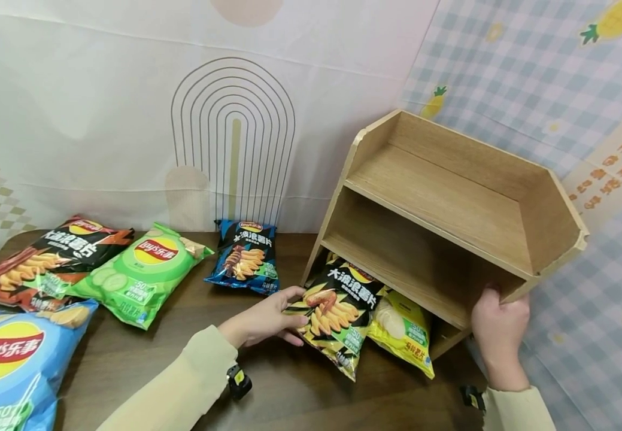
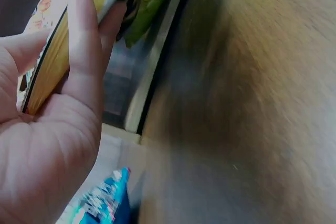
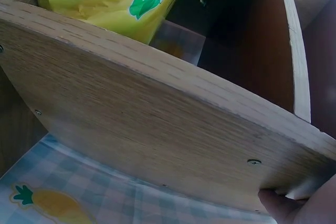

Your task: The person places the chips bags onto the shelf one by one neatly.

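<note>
My left hand (image 1: 267, 317) pinches the left edge of a black and yellow bag of potato chips (image 1: 337, 308), thumb on one face and fingers on the other in the left wrist view. The bag's top end sits inside the lowest compartment of a wooden shelf (image 1: 434, 179), its bottom end sticking out toward me. Beside it a yellow bag of chips (image 1: 404, 329) also pokes out of that compartment. My right hand (image 1: 501, 323) grips the shelf's right side panel. In the right wrist view only part of that hand (image 3: 302, 208) shows, at the panel's edge.
Left of the shelf lies a black and blue bag of chips (image 1: 246, 257). Farther left are a green bag (image 1: 140, 272), a black and red bag (image 1: 46, 263) and a light blue bag (image 1: 20, 365). Patterned cloth (image 1: 100, 120) hangs behind the dark wooden table (image 1: 181, 323).
</note>
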Motion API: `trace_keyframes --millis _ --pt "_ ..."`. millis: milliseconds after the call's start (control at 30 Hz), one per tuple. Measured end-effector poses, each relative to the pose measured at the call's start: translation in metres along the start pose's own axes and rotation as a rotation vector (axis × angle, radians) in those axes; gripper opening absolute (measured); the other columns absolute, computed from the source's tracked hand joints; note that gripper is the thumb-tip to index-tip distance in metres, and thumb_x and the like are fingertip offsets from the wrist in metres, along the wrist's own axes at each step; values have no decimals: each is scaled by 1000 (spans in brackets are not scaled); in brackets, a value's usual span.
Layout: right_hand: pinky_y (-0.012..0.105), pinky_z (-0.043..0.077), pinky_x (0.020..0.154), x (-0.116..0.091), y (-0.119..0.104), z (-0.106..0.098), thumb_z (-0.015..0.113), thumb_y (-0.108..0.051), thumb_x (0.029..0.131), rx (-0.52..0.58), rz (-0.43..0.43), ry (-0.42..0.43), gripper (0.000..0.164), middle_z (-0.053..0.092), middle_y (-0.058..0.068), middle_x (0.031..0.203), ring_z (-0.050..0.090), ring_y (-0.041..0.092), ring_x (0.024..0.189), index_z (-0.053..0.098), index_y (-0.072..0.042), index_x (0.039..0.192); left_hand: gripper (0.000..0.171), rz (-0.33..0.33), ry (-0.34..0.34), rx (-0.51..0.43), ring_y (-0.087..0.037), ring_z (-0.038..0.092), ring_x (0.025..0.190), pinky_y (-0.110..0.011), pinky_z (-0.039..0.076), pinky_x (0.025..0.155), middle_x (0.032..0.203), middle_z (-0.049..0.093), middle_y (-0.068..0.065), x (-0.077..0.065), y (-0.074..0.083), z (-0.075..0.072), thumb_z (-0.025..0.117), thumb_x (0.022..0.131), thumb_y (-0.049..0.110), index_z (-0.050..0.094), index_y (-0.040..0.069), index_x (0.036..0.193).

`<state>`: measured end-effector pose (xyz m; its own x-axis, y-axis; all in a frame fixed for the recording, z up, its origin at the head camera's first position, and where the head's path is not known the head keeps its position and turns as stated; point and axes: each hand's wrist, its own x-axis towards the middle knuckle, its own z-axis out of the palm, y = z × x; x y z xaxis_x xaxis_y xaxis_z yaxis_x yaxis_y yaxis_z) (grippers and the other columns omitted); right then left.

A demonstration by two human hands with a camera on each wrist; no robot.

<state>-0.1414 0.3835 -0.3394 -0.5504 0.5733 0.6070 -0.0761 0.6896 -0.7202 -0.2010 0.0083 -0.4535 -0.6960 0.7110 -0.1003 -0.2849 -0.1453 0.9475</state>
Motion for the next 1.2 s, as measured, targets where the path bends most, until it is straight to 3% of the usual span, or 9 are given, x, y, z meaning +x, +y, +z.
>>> trace_keyframes --millis 167,333,433,500,600,700,833,1200 --pt "54 35 86 -1 1 1 48 -13 92 1 -8 2 34 58 28 111 51 40 97 55 8 118 46 71 30 33 -34 66 94 -47 56 73 128 50 -21 14 6 10 57 96 0 41 10 138" --pt "54 35 85 -2 2 2 49 -13 92 7 -17 6 34 59 29 110 51 41 97 55 8 118 44 105 101 -6 -34 66 92 -45 56 75 123 53 -22 36 13 13 54 96 -4 43 7 137" --pt "54 35 85 -3 2 3 49 -13 92 6 -19 4 33 58 30 110 51 42 98 55 9 116 47 107 201 -24 -33 67 91 -43 56 74 134 45 -23 49 15 13 54 96 -4 41 6 140" --pt "54 35 86 -4 2 4 49 -12 91 4 -22 1 33 58 30 110 51 42 98 55 9 116 48 91 305 -21 -32 68 88 -40 57 73 136 41 -25 55 14 15 56 96 -1 39 4 141" --pt "54 35 86 -4 3 4 49 -12 91 6 -23 -2 34 58 30 111 51 42 100 55 9 118 53 54 457 -44 -30 68 87 -36 57 73 134 41 -26 59 6 18 59 95 3 35 0 142" --pt "53 36 86 -4 2 4 49 -12 91 7 -27 3 34 58 30 110 52 42 100 55 10 117 55 20 548 -89 -29 67 91 -35 56 75 126 45 -27 59 -6 20 62 95 6 31 -3 139" --pt "54 35 84 -3 1 2 50 -12 91 7 -35 15 32 58 31 106 51 43 96 55 11 113 56 4 567 -156 -28 66 96 -35 55 78 124 47 -26 59 -18 18 62 94 7 28 -4 137" --pt "55 34 85 -1 1 0 49 -13 91 3 -23 12 35 58 31 109 51 45 98 54 11 117 43 1 495 -201 -27 68 91 -34 55 78 118 53 -26 67 -27 22 55 98 6 32 -6 133"
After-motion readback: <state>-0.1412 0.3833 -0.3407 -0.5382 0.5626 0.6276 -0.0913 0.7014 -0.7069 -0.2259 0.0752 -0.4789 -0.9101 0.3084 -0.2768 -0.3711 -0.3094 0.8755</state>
